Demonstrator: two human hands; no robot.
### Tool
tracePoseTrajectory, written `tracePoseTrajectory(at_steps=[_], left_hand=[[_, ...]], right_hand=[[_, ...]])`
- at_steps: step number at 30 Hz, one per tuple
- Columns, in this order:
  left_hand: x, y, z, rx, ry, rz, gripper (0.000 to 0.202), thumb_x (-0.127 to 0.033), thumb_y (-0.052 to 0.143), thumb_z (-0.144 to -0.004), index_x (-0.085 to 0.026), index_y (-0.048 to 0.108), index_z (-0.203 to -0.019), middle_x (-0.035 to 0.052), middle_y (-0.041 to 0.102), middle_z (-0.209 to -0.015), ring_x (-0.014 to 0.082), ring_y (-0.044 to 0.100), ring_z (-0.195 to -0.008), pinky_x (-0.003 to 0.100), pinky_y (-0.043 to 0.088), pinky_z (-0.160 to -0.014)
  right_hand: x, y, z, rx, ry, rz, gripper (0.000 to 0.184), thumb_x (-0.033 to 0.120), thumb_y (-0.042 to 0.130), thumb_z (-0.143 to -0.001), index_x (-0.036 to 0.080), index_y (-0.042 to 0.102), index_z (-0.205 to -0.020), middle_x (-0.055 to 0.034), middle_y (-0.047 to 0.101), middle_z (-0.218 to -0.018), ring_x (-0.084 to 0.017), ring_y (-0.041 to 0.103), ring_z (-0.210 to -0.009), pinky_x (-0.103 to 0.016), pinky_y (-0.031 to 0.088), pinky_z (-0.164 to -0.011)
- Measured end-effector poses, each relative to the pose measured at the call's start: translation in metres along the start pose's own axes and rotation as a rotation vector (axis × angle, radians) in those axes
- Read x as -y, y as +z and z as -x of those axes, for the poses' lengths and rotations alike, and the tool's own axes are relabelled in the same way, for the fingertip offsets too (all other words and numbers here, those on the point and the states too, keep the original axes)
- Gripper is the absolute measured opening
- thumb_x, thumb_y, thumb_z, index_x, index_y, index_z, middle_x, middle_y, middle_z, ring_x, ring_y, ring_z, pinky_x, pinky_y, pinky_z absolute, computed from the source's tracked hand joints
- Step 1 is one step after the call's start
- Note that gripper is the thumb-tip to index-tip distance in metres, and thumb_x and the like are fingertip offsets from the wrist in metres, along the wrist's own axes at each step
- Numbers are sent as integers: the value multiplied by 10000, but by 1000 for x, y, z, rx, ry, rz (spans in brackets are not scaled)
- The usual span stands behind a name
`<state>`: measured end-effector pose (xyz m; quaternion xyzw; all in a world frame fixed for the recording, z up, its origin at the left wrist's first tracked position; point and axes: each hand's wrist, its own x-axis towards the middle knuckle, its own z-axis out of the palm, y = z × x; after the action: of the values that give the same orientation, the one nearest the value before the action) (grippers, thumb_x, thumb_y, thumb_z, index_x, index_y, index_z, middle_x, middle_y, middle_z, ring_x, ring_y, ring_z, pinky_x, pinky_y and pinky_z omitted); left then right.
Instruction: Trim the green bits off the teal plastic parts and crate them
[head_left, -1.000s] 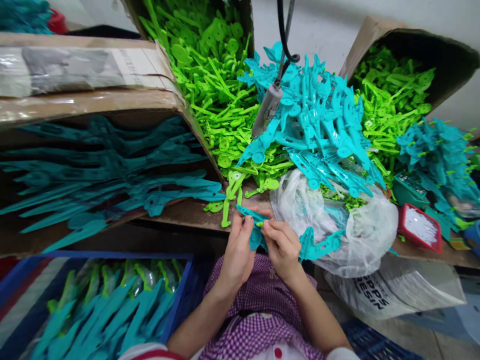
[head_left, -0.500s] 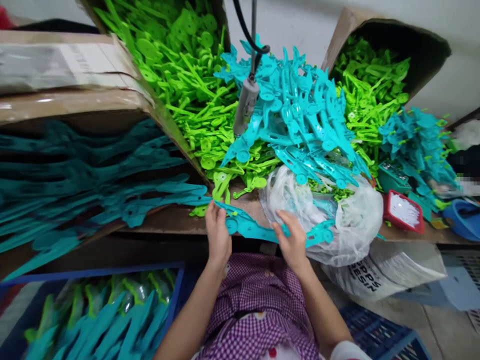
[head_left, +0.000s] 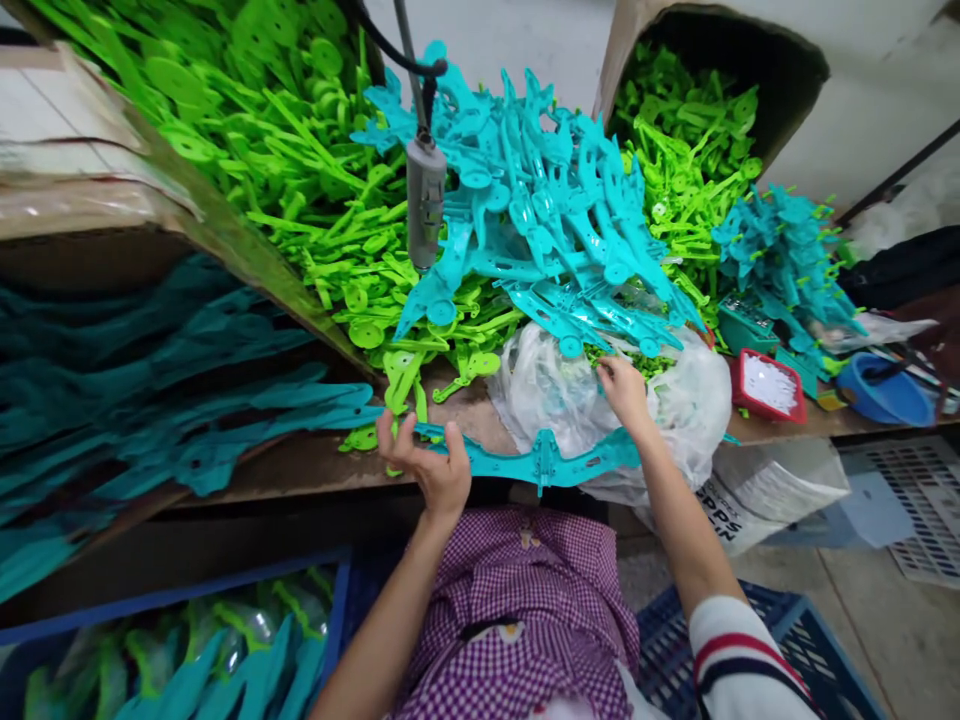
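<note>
A long teal plastic part (head_left: 510, 468) lies along the table's front edge, its hinge-like middle piece standing up. My left hand (head_left: 427, 462) is at its left end, thumb and fingers apart around the tip. Farther right, my right hand (head_left: 624, 392) reaches over an open clear plastic bag (head_left: 521, 385) of small green pieces (head_left: 651, 366). Its fingertips are pinched together at those pieces; whatever is between them is too small to make out. Behind the bag rises a heap of similar teal parts (head_left: 555, 200).
Bright green parts (head_left: 322, 200) spill from a carton. A grey electric screwdriver (head_left: 426, 200) hangs above them. At left, a box holds teal parts (head_left: 150, 370); below is a blue crate (head_left: 341, 610). On the right stand a red tray (head_left: 796, 408) of white pieces and a blue bowl (head_left: 885, 395).
My right hand has let go of the teal part and moved up and right to the bag. My left fingers have spread. The part has turned over, and the view has shifted right.
</note>
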<state>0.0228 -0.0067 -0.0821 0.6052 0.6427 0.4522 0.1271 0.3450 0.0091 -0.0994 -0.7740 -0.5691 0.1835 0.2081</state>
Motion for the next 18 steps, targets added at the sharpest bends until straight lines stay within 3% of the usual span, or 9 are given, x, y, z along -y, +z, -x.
tracePoseTrajectory(at_steps=[4,6,8,10,12,13,18], left_hand=[[-27,29,-6,-40,54,175,495,-314,643,-870,-189,389,-1275,192,329,-1469,303,295,-1432,524,166,-1199],[-41,50,-1,24,92,268,444,-317,620,-880,-201,421,-1260,175,386,-1426,299,355,-1393,516,212,-1174],[-54,69,8,240,171,322,347,-324,590,-902,-210,496,-1216,151,487,-1349,291,431,-1336,506,245,-1143],[-63,81,20,584,321,329,241,-345,562,-933,-219,587,-1137,116,597,-1237,274,521,-1247,496,246,-1121],[-66,84,33,890,478,274,246,-398,560,-945,-224,644,-1097,92,660,-1153,262,576,-1165,502,227,-1108],[-66,82,39,983,533,230,283,-433,571,-939,-225,657,-1110,93,669,-1147,264,583,-1146,512,217,-1104],[-56,67,61,1110,719,41,491,-485,640,-886,-265,587,-1322,120,631,-1251,288,542,-1181,551,193,-1095]], right_hand=[[8,10,-26,112,81,278,311,279,464,-982,166,691,-1164,-135,675,-1115,-229,631,-1011,-319,465,-900],[12,11,-28,158,85,379,295,300,478,-986,166,701,-1125,-143,664,-1101,-233,630,-978,-316,464,-861],[16,10,-27,183,73,454,294,299,473,-990,158,711,-1087,-154,652,-1100,-239,630,-956,-324,459,-838],[18,8,-25,188,60,489,301,290,457,-996,155,717,-1065,-158,644,-1100,-242,628,-959,-330,451,-842],[18,7,-22,176,55,480,303,304,453,-1001,167,715,-1071,-149,641,-1109,-239,628,-970,-322,447,-848],[17,6,-20,168,56,464,303,316,453,-1003,177,710,-1082,-141,638,-1123,-233,630,-975,-311,447,-844],[4,2,-14,113,23,326,289,304,428,-1011,186,658,-1140,-104,651,-1149,-206,632,-1011,-265,441,-846]])
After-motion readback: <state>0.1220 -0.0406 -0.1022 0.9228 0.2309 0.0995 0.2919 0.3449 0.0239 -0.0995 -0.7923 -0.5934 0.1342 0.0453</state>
